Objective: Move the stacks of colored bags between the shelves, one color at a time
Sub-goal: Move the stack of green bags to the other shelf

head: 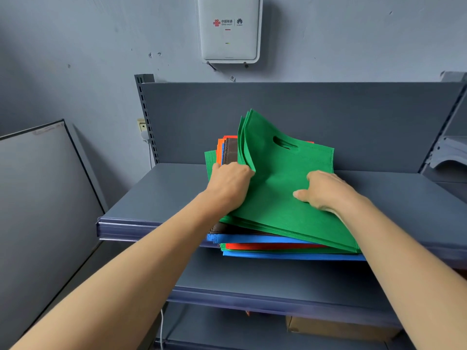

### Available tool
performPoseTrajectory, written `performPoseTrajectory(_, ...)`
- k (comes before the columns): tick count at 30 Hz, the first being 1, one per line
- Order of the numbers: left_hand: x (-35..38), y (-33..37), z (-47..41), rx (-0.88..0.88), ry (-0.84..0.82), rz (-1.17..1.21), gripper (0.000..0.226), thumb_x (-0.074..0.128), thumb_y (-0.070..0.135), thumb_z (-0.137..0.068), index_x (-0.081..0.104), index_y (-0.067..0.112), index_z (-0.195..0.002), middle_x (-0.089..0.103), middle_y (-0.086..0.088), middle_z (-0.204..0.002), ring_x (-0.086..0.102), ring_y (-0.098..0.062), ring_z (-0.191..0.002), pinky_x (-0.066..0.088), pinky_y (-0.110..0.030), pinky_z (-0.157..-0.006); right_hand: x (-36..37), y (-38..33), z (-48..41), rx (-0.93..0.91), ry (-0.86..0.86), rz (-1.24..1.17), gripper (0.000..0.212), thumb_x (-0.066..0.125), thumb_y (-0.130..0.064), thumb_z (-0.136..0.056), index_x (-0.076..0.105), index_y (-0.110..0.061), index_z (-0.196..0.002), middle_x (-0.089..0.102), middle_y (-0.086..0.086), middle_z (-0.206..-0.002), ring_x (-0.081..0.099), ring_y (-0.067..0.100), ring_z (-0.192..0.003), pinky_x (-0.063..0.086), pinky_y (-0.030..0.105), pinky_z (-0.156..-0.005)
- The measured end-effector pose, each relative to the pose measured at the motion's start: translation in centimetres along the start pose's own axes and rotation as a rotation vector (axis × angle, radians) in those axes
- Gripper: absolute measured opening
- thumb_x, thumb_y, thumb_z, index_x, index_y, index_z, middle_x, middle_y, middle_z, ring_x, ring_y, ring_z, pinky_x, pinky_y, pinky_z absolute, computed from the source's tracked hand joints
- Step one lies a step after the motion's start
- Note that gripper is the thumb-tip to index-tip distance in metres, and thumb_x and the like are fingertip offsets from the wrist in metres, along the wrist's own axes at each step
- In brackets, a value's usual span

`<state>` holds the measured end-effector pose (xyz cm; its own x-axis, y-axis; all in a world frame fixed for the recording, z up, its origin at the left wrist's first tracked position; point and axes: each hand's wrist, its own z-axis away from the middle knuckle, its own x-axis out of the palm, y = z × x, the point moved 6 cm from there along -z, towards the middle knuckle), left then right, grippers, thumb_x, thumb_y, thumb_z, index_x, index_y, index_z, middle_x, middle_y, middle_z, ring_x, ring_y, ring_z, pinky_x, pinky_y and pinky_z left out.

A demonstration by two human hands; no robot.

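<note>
Since the task moves one color at a time, the coming move turns on parting the green bags (278, 203) from the pile under them, and both hands are already at that layer. The green bags lie uppermost on a mixed pile at the middle of the top shelf (161, 193), its near end hanging over the shelf's front edge. The left hand (230, 183) is at their left edge, fingers curled under it and out of sight, so that this side stands peeled up and fanned, baring brown bags (231, 151) below. The right hand (328, 190) rests on top toward the right edge, thumb flat on the fabric; whether its bent fingers pinch or only press cannot be told. Both hands touch the bags, but the left one seems better placed for the lift. Their long axis runs front to back, turned slightly, with the handle slot (284, 143) at the far end toward the back panel (252, 102) and the closed bottom toward the person. Blue bags (252, 238) show lower in the pile at the front edge. A lower shelf (252, 276) lies directly beneath, probably where they will go.
</note>
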<state>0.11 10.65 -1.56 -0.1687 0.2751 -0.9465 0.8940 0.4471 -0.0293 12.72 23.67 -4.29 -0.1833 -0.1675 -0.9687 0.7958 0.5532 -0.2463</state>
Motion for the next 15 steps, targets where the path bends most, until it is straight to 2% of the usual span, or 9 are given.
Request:
performPoseTrajectory(4, -0.5, -0.4, 0.3, -0.082, 0.012, 0.065, 0.047, 0.04, -0.01, -0.081, 0.057, 0.009, -0.12, 0.06, -0.017, -0.11, 0.057, -0.038, -0.095, 0.046, -0.04, -0.077, -0.3, -0.2, 0.1, 0.014, 0.009, 0.002, 0.057, 0.055, -0.047, -0.088, 0.046, -0.009, -0.129, 0.045, 0.016, -0.136, 0.045, 0.038, -0.119, 0.042, 0.048, -0.098)
performPoseTrajectory(7, -1.7, -2.3, 1.0, -0.253, 0.06, 0.147, 0.039, 0.04, -0.008, -0.081, 0.048, 0.002, -0.118, 0.056, -0.021, -0.112, 0.052, -0.039, -0.093, 0.038, -0.039, -0.07, -0.8, -0.7, 0.2, 0.021, 0.033, 0.021, 0.058, 0.054, -0.049, -0.088, 0.045, -0.01, -0.13, 0.041, 0.015, -0.139, 0.037, 0.039, -0.125, 0.037, 0.049, -0.101)
performPoseTrajectory(10, -2.2, -5.4, 2.1, -0.408, 0.086, 0.246, 0.023, 0.037, -0.006, -0.082, 0.036, 0.002, -0.104, 0.054, -0.022, -0.107, 0.049, -0.04, -0.091, 0.034, -0.039, -0.067, -1.0, -2.6, 0.2, -0.068, 0.042, -0.019, 0.063, 0.052, -0.05, -0.089, 0.043, -0.006, -0.133, 0.04, 0.016, -0.142, 0.039, 0.036, -0.127, 0.037, 0.044, -0.103)
performPoseTrajectory(12, -1.6, -7.0, 2.9, -0.482, 0.059, 0.291, 0.02, 0.037, -0.006, -0.082, 0.029, 0.005, -0.096, 0.053, -0.023, -0.104, 0.043, -0.035, -0.083, 0.034, -0.04, -0.067, -0.9, -4.1, 0.5, -0.135, 0.035, -0.065, 0.061, 0.051, -0.047, -0.091, 0.045, -0.002, -0.131, 0.039, 0.017, -0.143, 0.045, 0.032, -0.125, 0.039, 0.038, -0.099)
performPoseTrajectory(15, 0.0, -8.3, 3.6, -0.538, -0.027, 0.343, 0.021, 0.039, -0.003, -0.084, 0.03, 0.004, -0.101, 0.051, -0.022, -0.107, 0.046, -0.037, -0.088, 0.035, -0.04, -0.07, -0.5, -5.5, 0.5, -0.159, 0.007, -0.108, 0.063, 0.051, -0.048, -0.092, 0.041, -0.001, -0.133, 0.029, 0.019, -0.148, 0.043, 0.031, -0.127, 0.038, 0.036, -0.099)
